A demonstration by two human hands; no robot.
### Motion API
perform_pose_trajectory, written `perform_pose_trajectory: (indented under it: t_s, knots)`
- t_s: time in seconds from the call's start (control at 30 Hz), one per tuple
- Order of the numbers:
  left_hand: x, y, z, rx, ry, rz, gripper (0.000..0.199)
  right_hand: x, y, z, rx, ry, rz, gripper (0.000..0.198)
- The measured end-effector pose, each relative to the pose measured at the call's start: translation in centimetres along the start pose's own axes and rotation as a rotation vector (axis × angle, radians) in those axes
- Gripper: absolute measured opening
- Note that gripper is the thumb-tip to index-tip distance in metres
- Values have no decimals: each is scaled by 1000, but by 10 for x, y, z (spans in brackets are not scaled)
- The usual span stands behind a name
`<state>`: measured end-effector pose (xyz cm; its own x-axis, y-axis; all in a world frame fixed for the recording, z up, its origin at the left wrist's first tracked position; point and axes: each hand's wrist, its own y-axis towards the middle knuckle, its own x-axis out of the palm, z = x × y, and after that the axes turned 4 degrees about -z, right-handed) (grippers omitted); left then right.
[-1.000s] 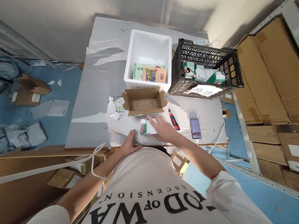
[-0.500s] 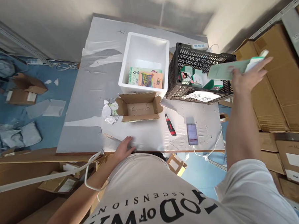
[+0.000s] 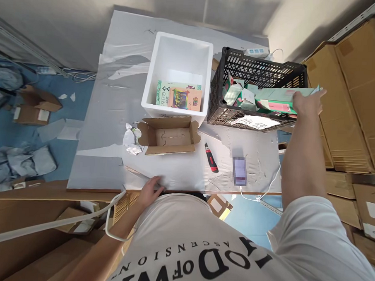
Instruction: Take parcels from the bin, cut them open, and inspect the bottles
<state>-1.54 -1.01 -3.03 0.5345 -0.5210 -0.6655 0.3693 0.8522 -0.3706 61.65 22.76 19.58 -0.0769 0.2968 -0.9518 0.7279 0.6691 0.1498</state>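
At the right end of the black plastic crate (image 3: pixel 227 114), my right hand (image 3: pixel 307 103) is closed around a long pale-green box (image 3: pixel 275 93), which lies across the crate's top. Other small green and white boxes (image 3: pixel 233 93) lean inside the crate, which carries a white handwritten label. My left hand (image 3: pixel 151 192) rests on the table's front edge, fingers spread, holding nothing. An open brown cardboard box (image 3: pixel 171 147) stands in the middle. Behind it, a white foam box (image 3: pixel 148 81) contains a green printed pack and an orange one (image 3: pixel 195 100) with a colourful picture.
A red-and-black utility knife (image 3: pixel 211 158) and a phone (image 3: pixel 239 171) on a white cable lie at the table's front right. Crumpled paper (image 3: pixel 132 140) sits left of the cardboard box. Stacked cartons (image 3: pixel 347 102) border the right side.
My right hand has lowered the pale-green box from above the crate's right end down onto its contents. The left hand stays at the table edge. The view has shifted slightly.
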Motion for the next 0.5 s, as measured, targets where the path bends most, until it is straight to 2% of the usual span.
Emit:
perform_pose_trajectory:
  t_s: [0.1, 0.2, 0.33, 0.4, 0.5]
  knots:
    - [-2, 2, 9, -35, -12, 7, 49, 4, -6, -6, 199, -31, -137, 97]
    - [-1, 1, 14, -49, -26, 0, 48, 17, -22, -26, 127, -64, -197, 101]
    - [3, -4, 16, -62, -29, 5, 47, 44, -39, -52, -33, -115, -313, 94]
    - [5, -7, 15, -71, -19, 4, 46, 52, -41, -59, -24, -179, -372, 97]
    - [8, -13, 16, -76, -17, -2, 46, 53, -37, -59, -14, -159, -477, 115]
